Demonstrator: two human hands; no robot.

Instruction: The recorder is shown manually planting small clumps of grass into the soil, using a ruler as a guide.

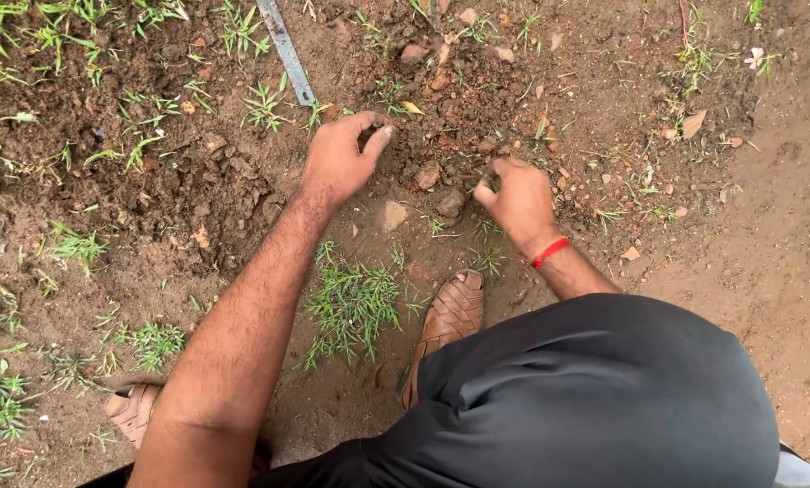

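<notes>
I crouch over bare brown soil (242, 190) dotted with small weeds. My left hand (341, 158) reaches forward with its fingers curled into the loose dirt, pinching a clump of soil or a small weed; what it grips is hidden. My right hand (516, 199), with a red thread (549, 252) on its wrist, is closed low on the ground, its fingertips pinching something small in the dirt. Stones and clods (427, 174) lie between the two hands.
A flat metal strip (287, 50) lies in the soil just beyond my left hand. A grass tuft (352, 305) grows by my woven sandal (452, 312); the other sandal (134, 411) is at lower left. My dark-trousered knee (594, 398) fills the lower right.
</notes>
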